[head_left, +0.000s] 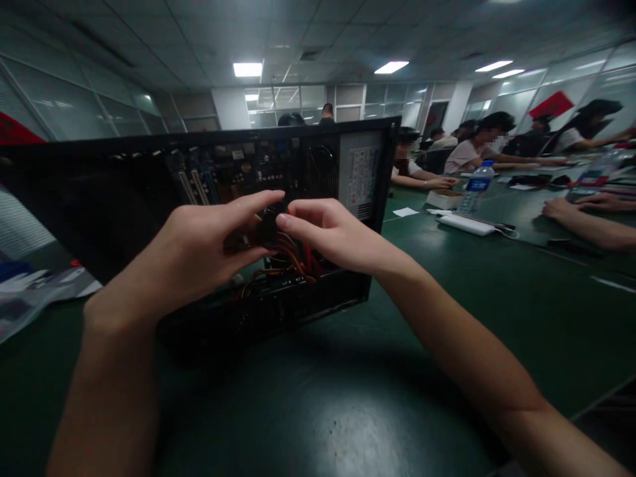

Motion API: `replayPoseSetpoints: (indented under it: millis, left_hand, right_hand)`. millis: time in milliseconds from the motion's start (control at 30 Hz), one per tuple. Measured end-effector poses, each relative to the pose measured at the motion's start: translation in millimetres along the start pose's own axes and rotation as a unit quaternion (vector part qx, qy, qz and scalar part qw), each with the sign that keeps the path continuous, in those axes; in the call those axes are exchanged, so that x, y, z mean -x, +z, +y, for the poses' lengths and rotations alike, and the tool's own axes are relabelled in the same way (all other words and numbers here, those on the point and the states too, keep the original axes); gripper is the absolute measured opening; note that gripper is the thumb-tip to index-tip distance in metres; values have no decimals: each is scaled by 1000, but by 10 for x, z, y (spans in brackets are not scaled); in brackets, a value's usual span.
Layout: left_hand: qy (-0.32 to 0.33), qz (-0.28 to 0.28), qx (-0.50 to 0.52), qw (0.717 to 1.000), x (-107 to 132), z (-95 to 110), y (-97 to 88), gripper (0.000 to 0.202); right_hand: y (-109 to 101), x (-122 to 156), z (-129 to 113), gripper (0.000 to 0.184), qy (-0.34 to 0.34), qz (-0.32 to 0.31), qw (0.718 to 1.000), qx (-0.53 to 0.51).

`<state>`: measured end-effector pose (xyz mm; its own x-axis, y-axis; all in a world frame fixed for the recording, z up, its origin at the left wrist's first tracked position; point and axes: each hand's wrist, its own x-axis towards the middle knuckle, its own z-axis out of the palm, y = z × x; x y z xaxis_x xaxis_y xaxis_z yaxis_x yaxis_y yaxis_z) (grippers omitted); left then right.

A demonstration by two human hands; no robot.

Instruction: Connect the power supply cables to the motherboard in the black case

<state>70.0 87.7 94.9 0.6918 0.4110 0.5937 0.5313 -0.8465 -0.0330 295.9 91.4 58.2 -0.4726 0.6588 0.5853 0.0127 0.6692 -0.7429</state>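
Note:
An open black computer case [382, 199] stands in front of me on the green table, its inside facing me. Both hands reach into it. My left hand [209, 232] curves around a small dark part [268, 225], fingertips above and below it; its kind is too dark to make out. My right hand [332, 232] is closed in a pinch at the right side of that same part. Orange, red and yellow power cables [298, 258] hang just below the fingers. Behind the hands is the motherboard [263, 162], partly covered by them, with memory slots [195, 187] at its left.
The power supply [360, 172] with a white label fills the case's right side. Farther right on the green table [447, 285] are a water bottle [477, 187], a white power strip [467, 224] and paper [406, 212]. Plastic bags [34, 301] lie at left. Several people sit around the table.

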Motion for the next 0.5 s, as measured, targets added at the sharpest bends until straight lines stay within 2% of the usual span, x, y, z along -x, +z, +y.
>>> replayPoseSetpoints:
  millis: [133,300,400,500]
  left_hand:
    - [36,0,11,999,56,25,-10,56]
    - [56,-14,-2,998,85,52,-8,62]
    - [67,-18,-3,998,88,34,-13,64]
    - [67,-22,-16,997,86,-7,-18,67]
  right_hand:
    - [-91,114,-137,39,3,-46,997,65]
    - [-129,192,-203,29,32,-59,993,95]
    - [-124,199,-169,25,1,-46,993,106]
    - [-128,180,-88,38,-66,-10,983,172]
